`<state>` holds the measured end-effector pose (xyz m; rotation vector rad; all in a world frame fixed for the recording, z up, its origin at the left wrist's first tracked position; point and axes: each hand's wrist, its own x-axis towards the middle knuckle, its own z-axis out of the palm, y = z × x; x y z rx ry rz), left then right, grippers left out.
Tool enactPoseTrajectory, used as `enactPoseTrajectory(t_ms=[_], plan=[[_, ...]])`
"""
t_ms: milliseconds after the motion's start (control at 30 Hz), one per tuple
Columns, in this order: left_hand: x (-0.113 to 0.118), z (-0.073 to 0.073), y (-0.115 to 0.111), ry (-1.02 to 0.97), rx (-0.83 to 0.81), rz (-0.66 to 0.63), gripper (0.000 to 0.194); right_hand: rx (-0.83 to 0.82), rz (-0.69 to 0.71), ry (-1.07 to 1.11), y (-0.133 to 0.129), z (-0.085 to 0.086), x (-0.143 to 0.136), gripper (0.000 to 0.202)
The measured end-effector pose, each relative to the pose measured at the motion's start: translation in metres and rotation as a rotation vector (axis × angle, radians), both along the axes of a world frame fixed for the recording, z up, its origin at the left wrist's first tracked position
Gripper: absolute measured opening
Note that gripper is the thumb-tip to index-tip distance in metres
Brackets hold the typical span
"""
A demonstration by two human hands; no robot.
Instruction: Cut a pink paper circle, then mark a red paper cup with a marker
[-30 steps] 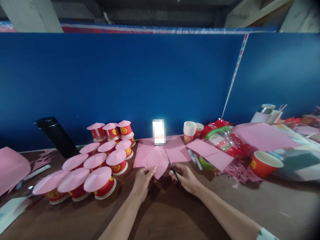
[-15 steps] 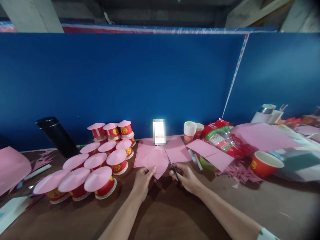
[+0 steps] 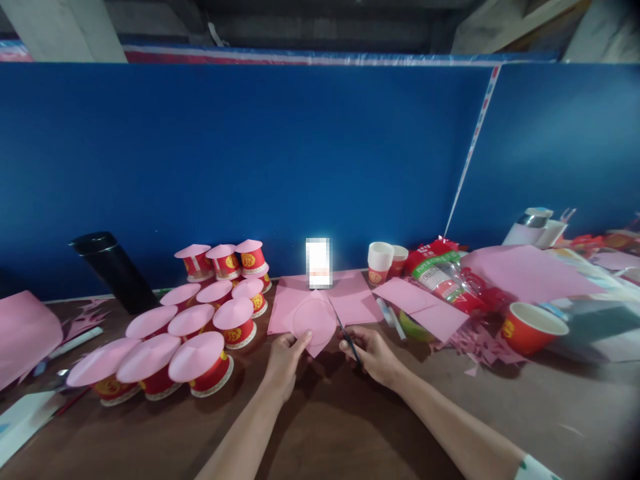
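Hands [image 3: 290, 363] at pink paper, brown tabletop [image 3: 320, 433].
Left to right: red cups with pink cone tops [image 3: 197, 360]; left hand pinching pink paper piece [image 3: 314, 327], circle outlined, at centre, thumb on top; right hand [image 3: 373, 357] gripping scissors [image 3: 350, 340], just beside the piece; red-and-green package [image 3: 440, 273].

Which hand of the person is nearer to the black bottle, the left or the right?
Left. The left hand, holding pink paper, is across the red cups from the black bottle; the right hand, holding scissors, is farther away, past that paper.
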<state>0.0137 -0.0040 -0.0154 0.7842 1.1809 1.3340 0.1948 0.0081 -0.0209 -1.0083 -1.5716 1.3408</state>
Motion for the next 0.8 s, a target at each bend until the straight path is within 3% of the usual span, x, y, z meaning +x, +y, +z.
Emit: enactPoseTrajectory(t_ms=[500, 800], plan=[[-0.0048, -0.0083, 0.003, 0.092, 0.053, -0.006, 0.035, -0.012, 0.002, -0.015, -0.0004, 0.0018, 0.0002, 0.031], [-0.0023, -0.0033, 0.0009, 0.039, 0.021, -0.013, 0.037, -0.06, 0.032, 0.009, -0.001, 0.0027, 0.0007, 0.034]])
